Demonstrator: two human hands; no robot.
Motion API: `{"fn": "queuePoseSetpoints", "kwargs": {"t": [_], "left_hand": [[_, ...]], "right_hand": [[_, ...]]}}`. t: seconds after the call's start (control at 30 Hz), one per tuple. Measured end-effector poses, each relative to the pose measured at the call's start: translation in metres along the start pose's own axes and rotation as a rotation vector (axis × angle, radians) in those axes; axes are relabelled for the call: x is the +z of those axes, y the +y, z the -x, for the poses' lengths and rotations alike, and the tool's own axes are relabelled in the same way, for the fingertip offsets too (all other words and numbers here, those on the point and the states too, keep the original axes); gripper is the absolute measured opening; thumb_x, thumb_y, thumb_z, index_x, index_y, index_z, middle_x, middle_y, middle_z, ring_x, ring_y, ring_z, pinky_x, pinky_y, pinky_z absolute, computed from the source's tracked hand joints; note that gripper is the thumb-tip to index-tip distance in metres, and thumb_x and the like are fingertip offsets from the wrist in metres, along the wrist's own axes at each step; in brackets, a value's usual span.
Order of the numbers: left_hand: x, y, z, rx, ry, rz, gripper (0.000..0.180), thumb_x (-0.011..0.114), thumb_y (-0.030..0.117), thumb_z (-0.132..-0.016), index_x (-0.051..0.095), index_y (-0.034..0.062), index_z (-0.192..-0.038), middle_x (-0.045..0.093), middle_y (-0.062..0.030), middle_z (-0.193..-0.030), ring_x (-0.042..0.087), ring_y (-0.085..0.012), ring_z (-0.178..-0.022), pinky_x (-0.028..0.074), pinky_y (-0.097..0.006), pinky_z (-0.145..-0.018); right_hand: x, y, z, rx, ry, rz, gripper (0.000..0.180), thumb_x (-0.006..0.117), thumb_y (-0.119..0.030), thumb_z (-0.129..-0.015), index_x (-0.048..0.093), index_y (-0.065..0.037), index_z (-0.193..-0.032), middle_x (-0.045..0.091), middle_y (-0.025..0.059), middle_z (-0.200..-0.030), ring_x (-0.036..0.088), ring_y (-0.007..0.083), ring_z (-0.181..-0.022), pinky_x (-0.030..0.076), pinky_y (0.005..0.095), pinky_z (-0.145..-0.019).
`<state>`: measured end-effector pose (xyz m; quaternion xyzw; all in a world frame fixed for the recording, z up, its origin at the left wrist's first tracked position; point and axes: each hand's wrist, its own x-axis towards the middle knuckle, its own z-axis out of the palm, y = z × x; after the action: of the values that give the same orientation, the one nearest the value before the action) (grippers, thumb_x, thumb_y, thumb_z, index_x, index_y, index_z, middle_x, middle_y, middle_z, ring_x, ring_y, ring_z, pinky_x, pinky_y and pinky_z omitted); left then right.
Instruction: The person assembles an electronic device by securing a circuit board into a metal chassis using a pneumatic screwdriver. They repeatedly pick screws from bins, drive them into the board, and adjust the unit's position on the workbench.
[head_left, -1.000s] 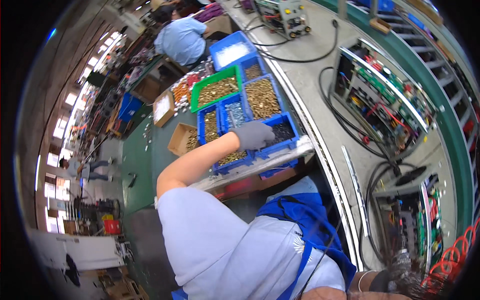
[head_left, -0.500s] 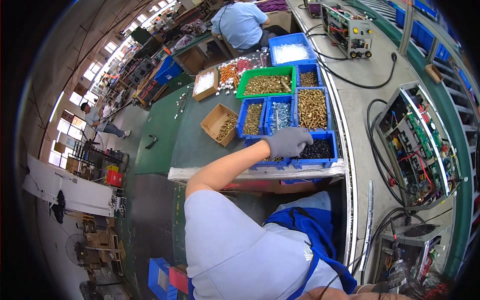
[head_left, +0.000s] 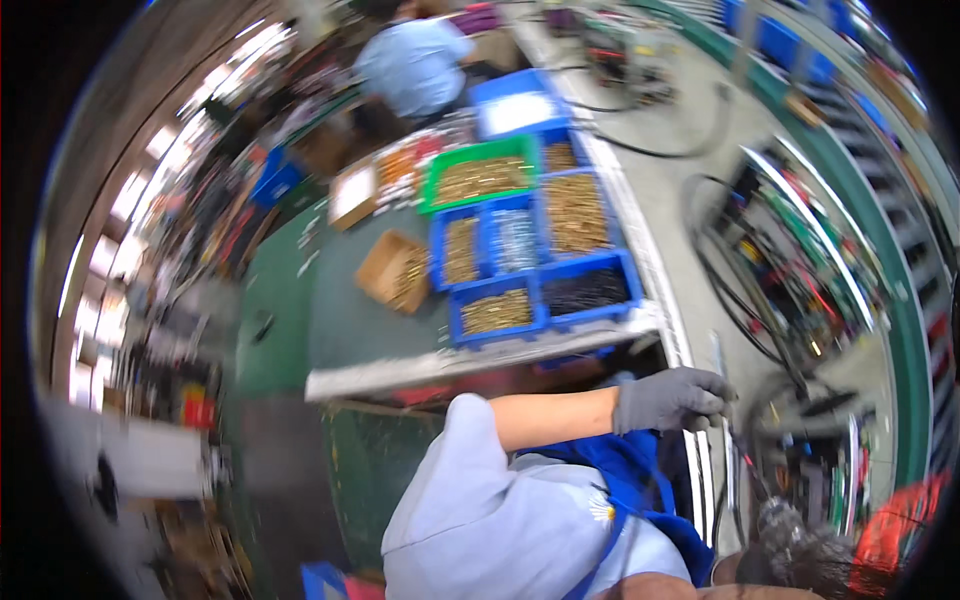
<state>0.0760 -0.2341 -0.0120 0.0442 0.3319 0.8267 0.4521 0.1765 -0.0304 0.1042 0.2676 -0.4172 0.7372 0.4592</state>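
My left hand [head_left: 675, 400], in a grey glove, reaches across my body over the edge of the conveyor-side bench. Its fingers are curled together; what they hold, if anything, is too small and blurred to tell. Just beyond the fingertips stands a light metal strip [head_left: 728, 450]. At the lower right a power screwdriver [head_left: 785, 525], smeared by motion, points up toward an open equipment chassis [head_left: 830, 470]. My right hand is mostly lost in blur and dark strands near that tool, so its fingers cannot be made out.
Blue bins of black screws [head_left: 585, 290] and brass screws [head_left: 497, 312] stand at the table's near corner. Behind them are a green tray [head_left: 480, 180] and a cardboard box [head_left: 393, 270]. Another opened chassis [head_left: 800, 240] and black cables lie at right. A person [head_left: 415, 65] sits beyond.
My left hand has left the bin of black screws and moved right and nearer to me, past the table corner. The whole view has shifted; a red shape now shows at lower right.
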Motion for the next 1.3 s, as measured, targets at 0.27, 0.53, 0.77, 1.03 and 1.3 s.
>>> {"fn": "queuePoseSetpoints", "kwargs": {"t": [0.27, 0.53, 0.77, 1.03, 1.3], "left_hand": [[0.044, -0.033, -0.036, -0.216, -0.075, -0.067, 0.046, 0.063, 0.044, -0.094, 0.055, 0.0011, -0.107, 0.053, -0.0017, -0.088, 0.047, -0.0074, -0.067, 0.04, -0.019, -0.055], [0.074, -0.046, -0.047, -0.262, -0.09, -0.078, 0.037, 0.063, 0.037, -0.096, 0.059, 0.0025, -0.107, 0.057, -0.0012, -0.081, 0.053, -0.0081, -0.064, 0.039, -0.02, -0.05], [0.085, -0.044, -0.05, -0.274, -0.097, -0.153, 0.037, 0.062, 0.038, -0.097, 0.06, 0.0025, -0.106, 0.058, -0.0016, -0.079, 0.053, -0.0077, -0.06, 0.04, -0.019, -0.047], [0.1, -0.04, -0.09, 0.609, 0.135, -0.877, 0.061, 0.077, 0.045, -0.082, 0.053, -0.0003, -0.115, 0.061, -0.0109, -0.098, 0.06, -0.0183, -0.085, 0.05, -0.029, -0.07], [0.138, -0.038, -0.157, 1.03, 0.288, -1.533, 0.135, 0.091, 0.052, -0.051, 0.018, -0.005, -0.149, 0.046, -0.0238, -0.117, 0.047, -0.0389, -0.109, 0.04, -0.046, -0.096]], "right_hand": [[-0.019, -0.065, 0.013, -0.179, 0.015, 0.219, 0.032, 0.073, -0.002, -0.075, 0.044, -0.011, -0.084, 0.05, 0.0008, -0.06, 0.05, 0.0106, -0.046, 0.051, 0.0255, -0.042], [-0.024, -0.087, 0.009, -0.286, -0.019, 0.262, 0.033, 0.069, 0.002, -0.074, 0.039, -0.012, -0.08, 0.044, 0.0012, -0.064, 0.044, 0.0105, -0.051, 0.044, 0.0237, -0.042], [-0.031, -0.094, -0.001, -0.293, -0.015, 0.251, 0.03, 0.066, -0.002, -0.076, 0.038, -0.012, -0.082, 0.043, 0.0012, -0.068, 0.043, 0.0094, -0.055, 0.044, 0.0232, -0.045], [-0.041, -0.1, -0.041, -0.242, -0.046, 0.279, 0.019, 0.06, -0.009, -0.078, 0.043, -0.011, -0.086, 0.038, -0.0004, -0.074, 0.039, 0.0117, -0.066, 0.039, 0.0256, -0.054], [-0.064, -0.063, -0.114, -0.222, -0.068, 0.531, 0.042, 0.049, -0.016, -0.086, 0.052, -0.002, -0.125, 0.06, 0.0155, -0.105, 0.061, 0.0271, -0.092, 0.052, 0.038, -0.071]]}}
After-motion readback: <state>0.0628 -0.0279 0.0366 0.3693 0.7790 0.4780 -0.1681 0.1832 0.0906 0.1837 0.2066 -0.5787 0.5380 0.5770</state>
